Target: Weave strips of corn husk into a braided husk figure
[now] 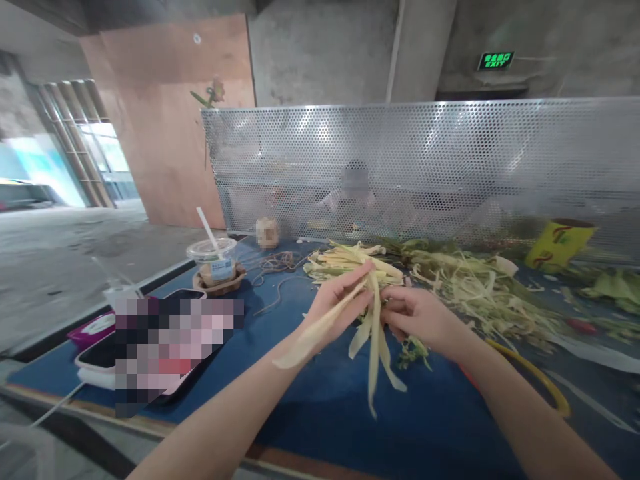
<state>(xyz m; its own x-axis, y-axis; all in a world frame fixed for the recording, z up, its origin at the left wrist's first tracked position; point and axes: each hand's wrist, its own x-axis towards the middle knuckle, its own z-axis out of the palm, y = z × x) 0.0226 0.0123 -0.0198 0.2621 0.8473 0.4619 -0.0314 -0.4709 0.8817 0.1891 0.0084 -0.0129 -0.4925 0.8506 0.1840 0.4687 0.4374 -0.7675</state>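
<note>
Pale husk strips [373, 353] hang down in a loose bunch over the blue table [320, 413]. My left hand [340, 300] is closed round the upper part of the bunch, and one wide strip lies across its palm toward the wrist. Close on the right, my right hand [415, 313] has its fingers bent in at the side of the bunch; what they pinch is hidden. Just beyond both hands lies a pile of yellowish husk strips [335, 260]. A small green sprig [415, 353] rests beneath my right hand.
Loose husks and leaves [480, 287] cover the right side, with a yellow tube [560, 245] behind. Left are a lidded cup [215, 263], a phone [100, 353] and twine [277, 262]. A perforated metal screen [300, 160] stands behind; a person shows dimly through it.
</note>
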